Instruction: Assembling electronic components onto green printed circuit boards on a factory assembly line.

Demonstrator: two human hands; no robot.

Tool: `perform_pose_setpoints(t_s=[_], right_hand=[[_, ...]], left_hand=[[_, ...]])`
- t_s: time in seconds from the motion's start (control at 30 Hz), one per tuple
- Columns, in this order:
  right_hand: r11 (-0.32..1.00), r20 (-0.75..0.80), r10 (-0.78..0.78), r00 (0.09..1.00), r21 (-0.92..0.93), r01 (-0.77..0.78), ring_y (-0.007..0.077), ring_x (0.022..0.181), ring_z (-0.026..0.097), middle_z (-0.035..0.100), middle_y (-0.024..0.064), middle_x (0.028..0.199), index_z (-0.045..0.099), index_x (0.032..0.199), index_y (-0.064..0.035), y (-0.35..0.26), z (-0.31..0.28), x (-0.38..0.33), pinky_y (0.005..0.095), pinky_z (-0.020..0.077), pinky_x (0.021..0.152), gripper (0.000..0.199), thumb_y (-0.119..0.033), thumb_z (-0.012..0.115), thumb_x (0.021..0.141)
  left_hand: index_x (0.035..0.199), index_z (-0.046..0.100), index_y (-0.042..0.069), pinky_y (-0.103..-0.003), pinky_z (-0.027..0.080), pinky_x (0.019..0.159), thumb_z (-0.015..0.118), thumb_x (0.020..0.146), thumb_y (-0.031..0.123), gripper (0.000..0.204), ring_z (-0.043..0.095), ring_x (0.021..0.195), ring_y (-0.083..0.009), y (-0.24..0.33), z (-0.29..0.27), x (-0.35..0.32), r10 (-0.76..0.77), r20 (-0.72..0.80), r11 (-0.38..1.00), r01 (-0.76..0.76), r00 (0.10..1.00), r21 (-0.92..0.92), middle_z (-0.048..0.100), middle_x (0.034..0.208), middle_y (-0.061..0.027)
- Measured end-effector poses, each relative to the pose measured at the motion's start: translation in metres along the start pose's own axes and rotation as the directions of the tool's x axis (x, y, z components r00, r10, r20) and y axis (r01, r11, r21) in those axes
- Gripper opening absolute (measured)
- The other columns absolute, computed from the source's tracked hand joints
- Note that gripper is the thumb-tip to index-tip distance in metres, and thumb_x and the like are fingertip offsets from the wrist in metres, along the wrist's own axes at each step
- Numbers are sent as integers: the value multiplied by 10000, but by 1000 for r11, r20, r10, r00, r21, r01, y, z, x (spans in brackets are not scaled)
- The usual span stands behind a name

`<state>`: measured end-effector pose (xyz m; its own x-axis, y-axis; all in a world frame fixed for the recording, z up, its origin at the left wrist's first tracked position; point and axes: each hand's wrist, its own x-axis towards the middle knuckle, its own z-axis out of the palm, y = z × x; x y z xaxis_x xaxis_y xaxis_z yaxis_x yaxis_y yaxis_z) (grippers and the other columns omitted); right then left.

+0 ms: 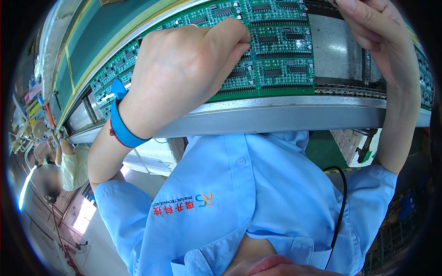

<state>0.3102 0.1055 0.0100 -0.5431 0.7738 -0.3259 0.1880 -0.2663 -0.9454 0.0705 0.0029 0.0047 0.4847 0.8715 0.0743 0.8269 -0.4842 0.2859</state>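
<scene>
Green circuit boards (285, 76) with black chips and rows of pins lie along a metal conveyor rail in front of me. My left hand (184, 64), with a blue band (122, 122) at its wrist, is over the boards. Its thumb and forefinger are pinched close to the board surface; whatever they hold is hidden behind the fingers. Toward the top right, my right hand (380, 34) is raised above the conveyor, fingers curled toward the thumb. The frame's upper edge cuts off part of it, and I cannot make out anything in its grasp.
The conveyor's silver front rail (276, 115) runs between me and the boards. A bare metal section (334, 46) and a chain (350, 89) show right of the boards. Another person (71, 165) is at the far left. A black cable (343, 198) hangs beside my body.
</scene>
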Motion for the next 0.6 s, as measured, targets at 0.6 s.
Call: perform_pose_setpoints(t_s=[0.6], right_hand=[[872, -31, -245, 969, -444, 206, 7, 764, 571, 659, -20, 865, 671, 1025, -15, 32, 3, -21, 126, 374, 599, 184, -61, 690, 848]], left_hand=[[1126, 553, -15, -152, 445, 555, 478, 982, 100, 199, 556, 655, -60, -34, -20, -17, -217, 508, -100, 499, 833, -861, 605, 886, -49]])
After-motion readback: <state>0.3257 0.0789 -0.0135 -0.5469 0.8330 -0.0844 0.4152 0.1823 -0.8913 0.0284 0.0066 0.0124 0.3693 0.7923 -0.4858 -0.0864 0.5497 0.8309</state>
